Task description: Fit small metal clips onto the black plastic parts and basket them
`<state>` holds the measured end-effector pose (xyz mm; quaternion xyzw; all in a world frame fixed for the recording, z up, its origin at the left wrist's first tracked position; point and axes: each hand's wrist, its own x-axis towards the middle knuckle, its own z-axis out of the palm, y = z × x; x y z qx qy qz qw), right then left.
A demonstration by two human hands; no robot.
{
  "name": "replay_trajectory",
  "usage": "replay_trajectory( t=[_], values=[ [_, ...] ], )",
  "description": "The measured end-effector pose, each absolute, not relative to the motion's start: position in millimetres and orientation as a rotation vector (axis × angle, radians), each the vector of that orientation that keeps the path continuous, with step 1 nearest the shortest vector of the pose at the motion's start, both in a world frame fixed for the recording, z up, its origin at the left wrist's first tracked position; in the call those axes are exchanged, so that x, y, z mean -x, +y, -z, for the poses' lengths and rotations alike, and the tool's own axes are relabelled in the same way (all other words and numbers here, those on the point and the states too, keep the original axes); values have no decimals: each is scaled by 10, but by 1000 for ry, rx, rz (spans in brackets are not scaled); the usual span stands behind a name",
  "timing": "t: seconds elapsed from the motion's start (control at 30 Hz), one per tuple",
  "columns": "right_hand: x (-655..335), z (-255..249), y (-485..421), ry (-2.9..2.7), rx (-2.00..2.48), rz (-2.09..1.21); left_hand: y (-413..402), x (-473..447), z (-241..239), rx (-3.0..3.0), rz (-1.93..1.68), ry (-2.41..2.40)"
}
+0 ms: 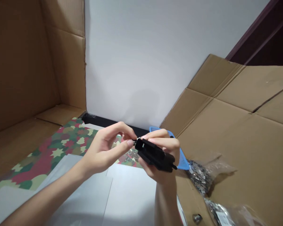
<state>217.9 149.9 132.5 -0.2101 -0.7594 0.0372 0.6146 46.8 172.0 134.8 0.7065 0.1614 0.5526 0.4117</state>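
Note:
My right hand (162, 153) grips a black plastic housing (153, 155), a blocky part with a small peg at its lower right end. My left hand (106, 150) pinches a tiny metal piece (136, 140) between thumb and forefinger, right at the housing's upper left end. The piece is mostly hidden by my fingertips, so its exact shape is unclear. Both hands are raised above the work surface, close together.
Behind my hands lies a blue plastic mesh tray (182, 160). Bagged metal parts (199, 177) rest on cardboard sheets (238, 125) to the right. Small metal bits (129, 157) lie on a camouflage-patterned sheet (54, 153), with white sheets (129, 194) in front. A white wall rises behind.

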Motion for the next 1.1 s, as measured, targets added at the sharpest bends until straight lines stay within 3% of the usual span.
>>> replay_trajectory(
  t=[0.3,0.67,0.9,1.1],
  values=[
    [-2116,-1328,1453,-1737,583,-93,1771,-510,-1336,-1690,-1296,413],
    [-2014,-1286,1463,-1649,521,-144,1852,-661,-1269,-1059,-757,27],
    [-1965,-1254,1475,-1604,518,-105,1796,-677,-1240,-1039,-809,20],
    [-1963,-1246,1572,-1536,428,-198,1786,-552,-1281,-1378,-1021,59]
  ],
)
